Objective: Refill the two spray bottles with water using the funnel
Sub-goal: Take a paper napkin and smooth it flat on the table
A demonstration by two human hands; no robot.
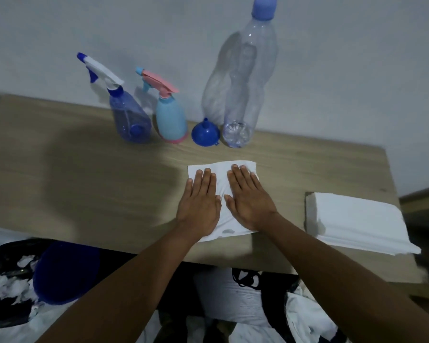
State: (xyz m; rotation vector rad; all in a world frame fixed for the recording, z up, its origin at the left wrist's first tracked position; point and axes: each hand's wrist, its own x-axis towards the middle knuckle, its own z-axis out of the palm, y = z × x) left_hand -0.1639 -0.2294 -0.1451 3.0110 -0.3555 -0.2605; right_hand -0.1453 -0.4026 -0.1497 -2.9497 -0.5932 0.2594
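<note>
Two spray bottles stand at the back of the wooden table: a translucent blue one with a white and blue trigger head, and a light blue one with a pink trigger head. A blue funnel sits mouth down to their right. Beside it a tall clear plastic water bottle with a blue cap stands upright, almost empty. My left hand and my right hand lie flat, palms down, side by side on a white paper towel with a small wet mark near its front edge.
A stack of white paper napkins lies at the table's right front corner. The wall is right behind the bottles. Below the table's front edge are dark and white cloth and a round blue object.
</note>
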